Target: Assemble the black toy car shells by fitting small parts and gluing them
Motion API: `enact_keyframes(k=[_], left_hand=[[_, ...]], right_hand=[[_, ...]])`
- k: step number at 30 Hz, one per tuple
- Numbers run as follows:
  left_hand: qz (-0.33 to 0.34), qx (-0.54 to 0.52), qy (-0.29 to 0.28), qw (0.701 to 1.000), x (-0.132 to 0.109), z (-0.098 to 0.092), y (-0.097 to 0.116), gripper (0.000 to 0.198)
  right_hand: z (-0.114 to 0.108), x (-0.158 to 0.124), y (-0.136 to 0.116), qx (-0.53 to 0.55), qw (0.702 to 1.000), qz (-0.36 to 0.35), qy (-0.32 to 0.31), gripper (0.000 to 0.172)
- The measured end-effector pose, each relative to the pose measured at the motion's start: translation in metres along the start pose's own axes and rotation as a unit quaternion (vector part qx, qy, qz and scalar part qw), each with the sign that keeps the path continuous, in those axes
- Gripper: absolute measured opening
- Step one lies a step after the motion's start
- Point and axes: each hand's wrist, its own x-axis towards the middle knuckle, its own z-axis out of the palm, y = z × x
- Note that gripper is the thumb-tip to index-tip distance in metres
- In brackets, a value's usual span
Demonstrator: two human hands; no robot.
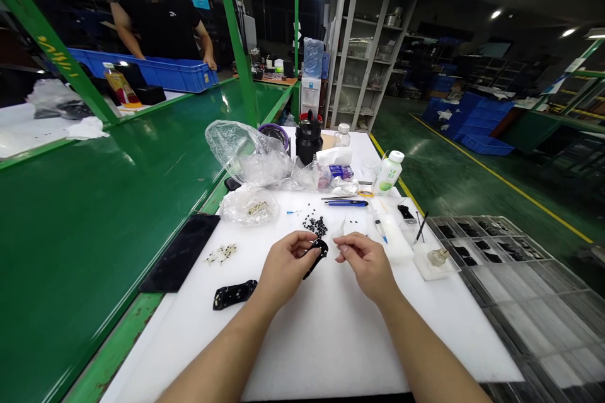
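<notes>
My left hand (292, 259) is closed around a black, curved plastic part (321, 250), held tilted above the white work surface (331, 340). To its right, my right hand (363, 259) has its thumb and index finger brought together in a pinch. Whatever sits between those fingertips is too small to make out. Just beyond the hands lies a pile of tiny black pieces (316, 225). A second black plastic part (235, 294) rests on the surface left of my left forearm. Small whitish pieces (221, 254) are scattered behind it.
A plastic bag of small pieces (250, 206), a blue utility knife (346, 203) and a white bottle (388, 172) stand or lie farther back. At right are a glass bottle (438, 256) and a compartment tray (501, 277). A co-worker (165, 19) handles a blue crate (184, 75) across the conveyor.
</notes>
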Motion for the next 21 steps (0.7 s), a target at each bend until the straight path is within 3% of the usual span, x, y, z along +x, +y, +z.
enact_keyframes(k=[7,13,21], left_hand=[[0.002,0.001,0.005,1.0,-0.0003,-0.0014,-0.0006,0.036],[0.012,0.005,0.002,1.0,0.0006,-0.0008,-0.0027,0.033],[0.021,0.021,0.004,1.0,0.0,-0.0013,-0.0058,0.03]], right_hand=[[0.0002,0.001,0.0044,0.068,0.995,0.07,0.005,0.018],[0.0002,0.0028,0.0019,0.078,0.995,0.068,0.004,0.014],[0.0032,0.0005,0.0047,0.024,0.998,0.06,-0.007,0.022]])
